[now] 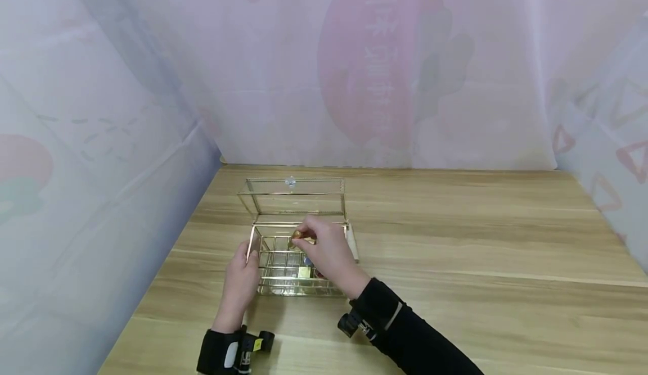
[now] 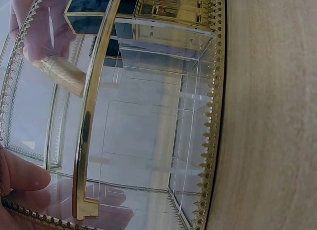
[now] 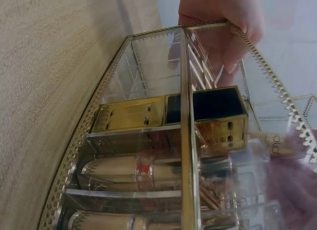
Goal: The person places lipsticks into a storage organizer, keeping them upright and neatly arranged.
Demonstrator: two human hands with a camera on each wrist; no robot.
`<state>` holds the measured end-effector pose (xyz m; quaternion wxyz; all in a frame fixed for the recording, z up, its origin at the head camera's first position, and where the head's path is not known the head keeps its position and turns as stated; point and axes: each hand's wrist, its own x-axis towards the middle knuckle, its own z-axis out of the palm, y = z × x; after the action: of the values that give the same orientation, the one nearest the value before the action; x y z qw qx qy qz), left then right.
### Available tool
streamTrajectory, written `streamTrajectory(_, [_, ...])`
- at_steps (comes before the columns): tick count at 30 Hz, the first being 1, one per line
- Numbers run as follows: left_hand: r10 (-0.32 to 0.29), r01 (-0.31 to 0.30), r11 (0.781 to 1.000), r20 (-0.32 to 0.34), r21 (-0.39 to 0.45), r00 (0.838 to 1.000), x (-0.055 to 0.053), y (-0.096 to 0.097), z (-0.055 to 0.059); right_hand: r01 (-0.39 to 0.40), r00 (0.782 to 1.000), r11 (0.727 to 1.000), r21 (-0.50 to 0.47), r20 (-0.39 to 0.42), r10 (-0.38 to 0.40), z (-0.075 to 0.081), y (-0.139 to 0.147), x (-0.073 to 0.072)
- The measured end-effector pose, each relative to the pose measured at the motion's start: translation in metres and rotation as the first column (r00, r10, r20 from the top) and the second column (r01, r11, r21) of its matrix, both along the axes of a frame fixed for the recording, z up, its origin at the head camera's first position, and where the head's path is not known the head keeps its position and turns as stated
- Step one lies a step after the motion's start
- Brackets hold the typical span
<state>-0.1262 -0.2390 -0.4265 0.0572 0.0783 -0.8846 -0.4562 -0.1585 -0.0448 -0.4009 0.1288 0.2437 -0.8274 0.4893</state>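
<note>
A gold-framed glass box (image 1: pixel 283 295) with a transparent gridded insert stands on the table, its glass lid (image 1: pixel 298 202) raised at the back. My left hand (image 1: pixel 240 282) grips the box's left side by the rim. Over the compartments, my right hand (image 1: pixel 331 254) pinches a small gold lipstick tube (image 1: pixel 295 236) between thumb and fingers; in the left wrist view this tube (image 2: pixel 62 75) shows slanted through the glass. The right wrist view shows a square gold-and-dark case (image 3: pixel 220 111) and clear-and-gold lipstick tubes (image 3: pixel 111 171) in the right-hand compartments. Whether the held tube touches the insert I cannot tell.
A clear knob (image 1: pixel 290 181) tops the lid's edge. A pale strip-like object (image 1: pixel 352 243) lies against the box's right side. Wood-grain table (image 1: pixel 481 262) extends to the right, with printed cloth (image 1: pixel 283 82) hanging behind and at both sides.
</note>
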Motion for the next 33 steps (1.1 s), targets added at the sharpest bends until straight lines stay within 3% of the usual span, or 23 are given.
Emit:
streamTrajectory(18, [0.006, -0.005, 1.000, 0.020, -0.006, 1.000, 0.0017, -0.0007, 0.0009, -0.001, 1.000, 0.973, 0.231, 0.016, -0.002, -0.0034, -0.0054, 0.0017])
streamTrajectory(33, [-0.010, 0.009, 1.000, 0.017, 0.005, 1.000, -0.0004, 0.0017, 0.0021, 0.013, 0.999, 0.937, 0.348, -0.052, 0.006, -0.0029, -0.0044, 0.0026])
